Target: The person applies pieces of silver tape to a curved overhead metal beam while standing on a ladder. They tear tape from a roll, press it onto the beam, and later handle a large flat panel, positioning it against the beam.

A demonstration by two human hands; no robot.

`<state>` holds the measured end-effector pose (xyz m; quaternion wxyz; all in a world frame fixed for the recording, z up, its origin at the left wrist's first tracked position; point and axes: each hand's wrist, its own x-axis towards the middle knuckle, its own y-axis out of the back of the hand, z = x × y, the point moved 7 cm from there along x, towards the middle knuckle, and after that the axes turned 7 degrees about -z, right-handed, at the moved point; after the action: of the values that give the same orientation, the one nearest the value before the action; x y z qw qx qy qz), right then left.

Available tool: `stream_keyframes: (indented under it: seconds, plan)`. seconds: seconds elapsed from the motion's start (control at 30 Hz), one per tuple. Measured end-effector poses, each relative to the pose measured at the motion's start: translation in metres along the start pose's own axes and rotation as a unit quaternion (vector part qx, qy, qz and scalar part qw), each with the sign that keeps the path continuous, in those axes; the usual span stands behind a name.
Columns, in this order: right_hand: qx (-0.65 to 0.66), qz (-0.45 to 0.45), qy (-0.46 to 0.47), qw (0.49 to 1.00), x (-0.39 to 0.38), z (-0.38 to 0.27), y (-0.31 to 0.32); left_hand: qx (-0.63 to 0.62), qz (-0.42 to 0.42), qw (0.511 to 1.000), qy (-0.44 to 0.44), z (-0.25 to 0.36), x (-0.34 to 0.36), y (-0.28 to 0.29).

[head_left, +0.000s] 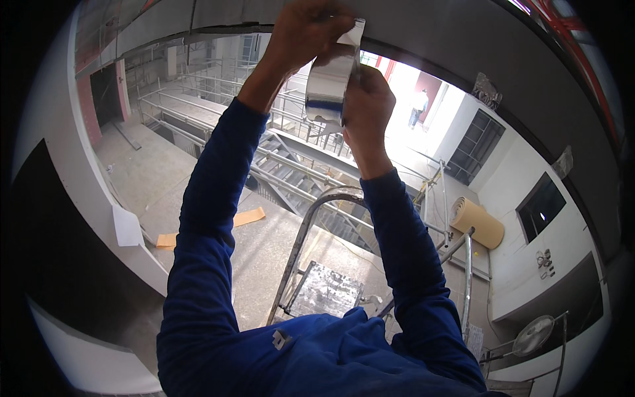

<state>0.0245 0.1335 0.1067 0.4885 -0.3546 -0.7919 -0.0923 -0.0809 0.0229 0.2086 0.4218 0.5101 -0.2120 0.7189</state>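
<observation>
A strip of shiny silver foil tape (328, 79) is held up in front of me, its lower part bowed. My left hand (305, 33) is closed at the strip's upper end, fingertips pinching near its top corner. Lower and to the right, my right hand (370, 99) is closed on the strip's right side; part of its grip is hidden behind the foil. Both arms reach up beside a long dark grey covered surface (430, 46) overhead. Crumpled silver foil patches (487, 91) stick to its edge further right.
Below me stands a ladder with a curved metal rail (304, 245) and a paint-spattered step (324, 291). Beyond are metal railings (192, 135) and stairs (291, 175). A tan roll (476, 223) lies at right, near a round fan (533, 335). Far off, a person (418, 109) stands.
</observation>
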Motion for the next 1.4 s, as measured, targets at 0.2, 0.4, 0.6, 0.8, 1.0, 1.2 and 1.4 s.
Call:
stream_keyframes:
  seconds: [0.2, 0.4, 0.6, 0.8, 1.0, 1.2, 1.4]
  plan:
    - [-0.012, 0.028, 0.006, 1.000, 0.004, 0.004, -0.003, 0.062, -0.037, 0.997, -0.030, 0.002, 0.012, 0.005]
    - [0.008, 0.038, -0.006, 0.999, 0.003, 0.011, -0.005, 0.095, -0.014, 0.987, -0.130, 0.011, 0.012, 0.005]
    - [0.013, 0.037, 0.009, 0.999, 0.003, 0.012, -0.005, 0.137, -0.003, 0.981, -0.136, 0.011, 0.010, 0.006]
    - [-0.033, 0.037, 0.026, 0.998, 0.004, 0.010, -0.003, 0.233, -0.015, 0.948, -0.216, 0.018, 0.014, 0.007]
    - [-0.012, 0.035, 0.005, 0.999, 0.003, 0.014, -0.003, 0.181, 0.046, 0.969, -0.163, 0.007, 0.016, 0.013]
    - [-0.011, 0.033, 0.000, 0.999, 0.002, 0.014, -0.003, 0.071, 0.023, 0.994, -0.078, -0.011, 0.020, 0.025]
    - [-0.038, 0.044, -0.010, 0.998, 0.000, 0.015, 0.000, -0.040, 0.015, 0.999, -0.031, -0.008, 0.017, 0.025]
